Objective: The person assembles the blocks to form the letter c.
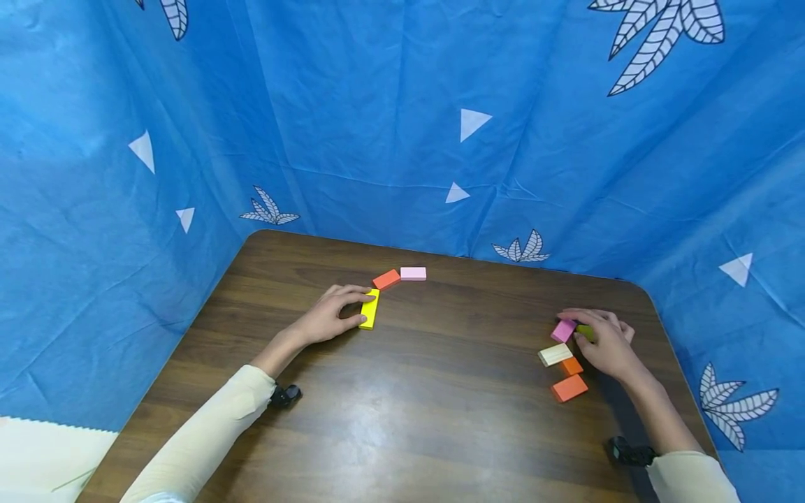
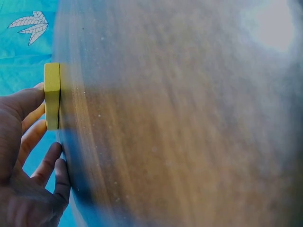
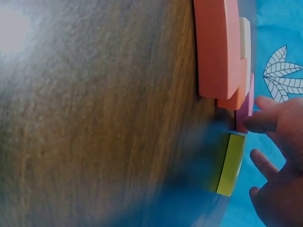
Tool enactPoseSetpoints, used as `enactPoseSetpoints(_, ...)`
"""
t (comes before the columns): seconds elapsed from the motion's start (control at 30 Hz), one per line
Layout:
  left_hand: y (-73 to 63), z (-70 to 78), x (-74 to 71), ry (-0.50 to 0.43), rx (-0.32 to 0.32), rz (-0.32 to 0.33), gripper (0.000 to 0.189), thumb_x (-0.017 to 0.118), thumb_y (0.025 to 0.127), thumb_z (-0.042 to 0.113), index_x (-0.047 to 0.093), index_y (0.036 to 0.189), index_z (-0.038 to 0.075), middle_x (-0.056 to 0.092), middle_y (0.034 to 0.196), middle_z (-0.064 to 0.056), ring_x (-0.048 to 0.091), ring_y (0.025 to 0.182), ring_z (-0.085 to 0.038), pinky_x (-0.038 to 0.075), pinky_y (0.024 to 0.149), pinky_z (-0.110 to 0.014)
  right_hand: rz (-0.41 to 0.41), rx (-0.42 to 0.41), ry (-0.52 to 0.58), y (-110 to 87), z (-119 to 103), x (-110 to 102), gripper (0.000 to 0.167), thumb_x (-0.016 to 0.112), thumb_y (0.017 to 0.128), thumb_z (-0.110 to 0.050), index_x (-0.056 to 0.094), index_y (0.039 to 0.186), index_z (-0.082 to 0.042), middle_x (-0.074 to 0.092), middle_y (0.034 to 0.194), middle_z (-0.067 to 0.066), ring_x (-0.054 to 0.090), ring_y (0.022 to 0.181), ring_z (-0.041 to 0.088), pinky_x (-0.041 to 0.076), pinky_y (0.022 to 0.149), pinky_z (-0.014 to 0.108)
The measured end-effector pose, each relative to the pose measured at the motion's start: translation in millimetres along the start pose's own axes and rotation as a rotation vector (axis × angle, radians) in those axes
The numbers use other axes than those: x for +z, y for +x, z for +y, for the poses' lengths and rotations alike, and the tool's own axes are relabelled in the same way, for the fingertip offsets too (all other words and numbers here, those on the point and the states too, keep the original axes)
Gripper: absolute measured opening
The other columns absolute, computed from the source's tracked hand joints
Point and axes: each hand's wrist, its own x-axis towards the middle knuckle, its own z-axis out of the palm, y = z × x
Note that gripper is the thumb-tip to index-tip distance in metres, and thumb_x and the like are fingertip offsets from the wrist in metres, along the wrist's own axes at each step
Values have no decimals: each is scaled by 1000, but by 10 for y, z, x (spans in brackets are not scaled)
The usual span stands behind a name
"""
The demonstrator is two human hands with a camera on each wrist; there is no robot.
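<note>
On the left of the table, my left hand (image 1: 330, 314) pinches a yellow wooden block (image 1: 370, 309) lengthwise, thumb at its near end and a fingertip at its far end. The left wrist view shows the same yellow block (image 2: 52, 96) on the tabletop with the thumb against it. Over at the right, my right hand (image 1: 606, 342) has thumb and forefinger about a magenta block (image 1: 563, 330). In the right wrist view the thumb touches that magenta block (image 3: 243, 116). An olive-yellow block (image 3: 231, 165) lies beside it, partly under the hand in the head view.
Beyond the left hand, an orange-red block (image 1: 386, 279) meets a light pink block (image 1: 413, 274). Near the right hand lie a cream block (image 1: 555, 355), an orange block (image 1: 571, 366) and a red-orange block (image 1: 569, 388). Blue cloth (image 1: 390, 140) hangs around the wooden table (image 1: 440, 391).
</note>
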Motion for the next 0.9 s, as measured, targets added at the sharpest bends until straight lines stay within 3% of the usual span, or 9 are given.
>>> enactPoseSetpoints(0.5,-7,12,-6,-3,2,11,50,75,103,28,64,152,21,55,164,1,50,141,-31,42,114,-57,2,66,-94,59,-5,58,36,78,96,-6,72,131,-7,62,143,35,41,127,59,13,99,84)
enactPoseSetpoints(0.9,-19,21,-9,-8,-8,3,51,74,104,29,63,153,22,55,164,1,50,141,-30,42,115,-57,-15,116,-97,49,-18,99,38,78,97,-11,70,134,-4,60,144,36,43,124,58,14,100,84)
